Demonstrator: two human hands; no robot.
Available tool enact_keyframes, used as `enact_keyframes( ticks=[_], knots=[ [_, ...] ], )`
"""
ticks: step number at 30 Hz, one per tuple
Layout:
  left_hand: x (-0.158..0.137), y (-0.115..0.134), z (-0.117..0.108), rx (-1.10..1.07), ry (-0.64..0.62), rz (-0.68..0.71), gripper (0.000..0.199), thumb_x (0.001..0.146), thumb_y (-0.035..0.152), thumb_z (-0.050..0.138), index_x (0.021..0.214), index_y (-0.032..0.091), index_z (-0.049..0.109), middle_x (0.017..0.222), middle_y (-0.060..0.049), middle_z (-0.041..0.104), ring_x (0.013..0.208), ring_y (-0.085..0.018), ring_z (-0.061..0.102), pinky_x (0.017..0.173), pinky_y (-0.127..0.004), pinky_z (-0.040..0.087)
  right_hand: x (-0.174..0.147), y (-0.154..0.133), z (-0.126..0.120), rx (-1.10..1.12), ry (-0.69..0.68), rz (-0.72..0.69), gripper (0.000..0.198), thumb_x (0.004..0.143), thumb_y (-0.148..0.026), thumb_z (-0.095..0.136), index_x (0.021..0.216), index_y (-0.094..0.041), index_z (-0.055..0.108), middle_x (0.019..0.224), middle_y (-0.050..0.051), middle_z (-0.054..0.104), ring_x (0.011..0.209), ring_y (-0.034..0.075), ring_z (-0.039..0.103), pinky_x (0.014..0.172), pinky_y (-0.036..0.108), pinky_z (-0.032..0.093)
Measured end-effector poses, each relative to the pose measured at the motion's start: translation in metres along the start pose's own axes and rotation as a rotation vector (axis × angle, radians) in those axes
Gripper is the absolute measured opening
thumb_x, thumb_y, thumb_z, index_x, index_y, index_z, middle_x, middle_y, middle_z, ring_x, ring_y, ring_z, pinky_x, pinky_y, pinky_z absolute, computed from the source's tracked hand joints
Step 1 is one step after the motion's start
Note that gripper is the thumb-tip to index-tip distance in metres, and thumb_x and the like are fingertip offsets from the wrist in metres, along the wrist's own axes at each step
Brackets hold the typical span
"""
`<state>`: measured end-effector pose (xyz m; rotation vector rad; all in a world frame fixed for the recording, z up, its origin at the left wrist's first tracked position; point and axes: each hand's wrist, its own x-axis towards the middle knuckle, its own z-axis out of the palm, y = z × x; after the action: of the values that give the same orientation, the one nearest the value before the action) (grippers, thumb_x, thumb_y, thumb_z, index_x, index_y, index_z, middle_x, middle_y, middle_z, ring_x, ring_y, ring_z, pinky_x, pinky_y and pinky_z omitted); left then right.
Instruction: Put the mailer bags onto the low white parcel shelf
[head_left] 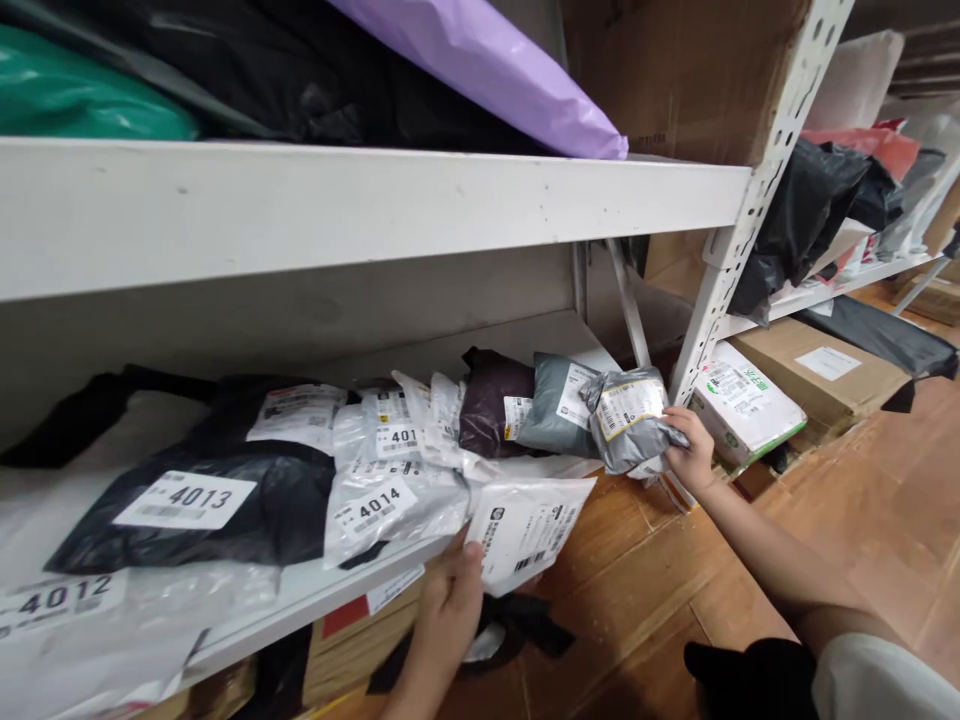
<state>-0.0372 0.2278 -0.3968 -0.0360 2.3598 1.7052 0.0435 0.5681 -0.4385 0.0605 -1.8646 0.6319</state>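
Observation:
My left hand (450, 600) grips a flat white mailer bag (529, 525) by its lower left corner, just off the front edge of the lower shelf (300, 600). At the shelf's right end, my right hand (691, 450) holds a small grey parcel (630, 420) with a white label. Between the two lie a dark maroon parcel (491, 400) and a grey-green parcel (559, 405). To the left, labelled bags read 4014 (375, 505), 4013 (187, 500) and 4012 (60, 600).
The upper shelf (360, 205) carries green, black and purple bags (480, 60) and a cardboard box (675, 70). A white perforated upright (742, 230) stands by my right hand. Cardboard boxes (817, 375) and black bags sit on the wooden floor at the right.

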Motion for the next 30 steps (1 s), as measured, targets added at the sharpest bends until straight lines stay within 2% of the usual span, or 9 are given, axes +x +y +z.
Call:
enact_keyframes(
  ticks=[3,5,8,10,14,18,24,27,30],
  knots=[
    [0.024,0.018,0.003,0.081,-0.125,0.096,0.082,0.034,0.107,0.05,0.053,0.027,0.042,0.055,-0.008,0.049,0.064,-0.027,0.055,0.072,-0.041,0.054,-0.011,0.012,0.011,0.017,0.02,0.074,0.037,0.071,-0.01,0.051,0.101,-0.024,0.067,0.105,0.007,0.072,0.095,0.023,0.07,0.083,0.038,0.059],
    [0.036,0.036,0.011,0.098,-0.196,0.188,0.078,0.045,0.102,0.051,0.055,0.026,0.042,0.056,-0.004,0.045,0.06,-0.021,0.046,0.063,-0.036,0.048,-0.012,0.015,0.018,0.049,0.103,0.141,0.03,0.073,-0.014,0.055,0.1,-0.023,0.064,0.1,0.006,0.071,0.092,0.023,0.069,0.082,0.037,0.058],
    [0.049,0.059,0.029,0.177,-0.153,0.352,0.061,0.072,0.085,0.039,0.064,0.024,0.045,0.066,-0.006,0.052,0.07,-0.023,0.052,0.068,-0.034,0.047,-0.007,0.012,0.034,0.075,0.273,0.303,0.022,0.076,-0.025,0.064,0.097,-0.022,0.059,0.095,0.004,0.069,0.088,0.022,0.066,0.08,0.035,0.055],
    [0.055,0.071,0.043,0.32,-0.076,0.293,0.049,0.083,0.068,0.035,0.085,0.023,0.054,0.083,-0.01,0.066,0.085,-0.03,0.063,0.079,-0.037,0.049,-0.004,0.008,0.046,0.077,0.294,0.451,0.027,0.076,-0.037,0.072,0.091,-0.022,0.055,0.086,0.002,0.066,0.079,0.021,0.062,0.072,0.032,0.052],
    [0.064,0.083,0.063,0.65,-0.093,0.047,0.051,0.099,0.05,0.038,0.13,0.012,0.05,0.114,-0.024,0.071,0.112,-0.041,0.066,0.092,-0.044,0.048,-0.006,0.003,0.064,0.116,0.061,0.668,0.044,0.069,-0.055,0.078,0.079,-0.024,0.049,0.066,-0.004,0.055,0.064,0.019,0.054,0.059,0.028,0.044],
    [0.068,0.08,0.072,0.633,-0.137,0.201,0.034,0.102,0.037,0.032,0.109,0.018,0.059,0.117,-0.02,0.071,0.116,-0.036,0.065,0.096,-0.04,0.046,-0.007,0.004,0.071,0.207,-0.009,0.701,0.04,0.068,-0.055,0.076,0.08,-0.023,0.055,0.072,-0.001,0.062,0.069,0.021,0.058,0.065,0.031,0.047],
    [0.056,0.07,0.087,0.402,-0.029,0.434,0.034,0.088,0.054,0.023,0.079,0.025,0.038,0.063,-0.006,0.05,0.065,-0.025,0.053,0.068,-0.034,0.035,0.016,0.003,0.108,0.366,-0.011,0.8,0.04,0.069,-0.058,0.071,0.084,-0.023,0.059,0.085,0.007,0.071,0.09,0.029,0.065,0.078,0.039,0.055],
    [0.053,0.068,0.085,0.371,-0.021,0.406,0.042,0.082,0.064,0.022,0.08,0.026,0.039,0.06,-0.003,0.047,0.06,-0.024,0.05,0.066,-0.034,0.034,0.03,0.002,0.126,0.407,-0.063,0.849,0.045,0.065,-0.061,0.068,0.088,-0.024,0.057,0.089,0.009,0.071,0.09,0.029,0.066,0.081,0.041,0.055],
    [0.057,0.065,0.078,0.296,-0.025,0.324,0.049,0.075,0.072,0.028,0.084,0.026,0.044,0.067,-0.005,0.055,0.07,-0.026,0.057,0.072,-0.036,0.041,0.042,0.001,0.121,0.34,-0.139,0.853,0.048,0.061,-0.063,0.066,0.086,-0.025,0.053,0.082,0.007,0.068,0.081,0.028,0.064,0.074,0.039,0.053]
  ],
)
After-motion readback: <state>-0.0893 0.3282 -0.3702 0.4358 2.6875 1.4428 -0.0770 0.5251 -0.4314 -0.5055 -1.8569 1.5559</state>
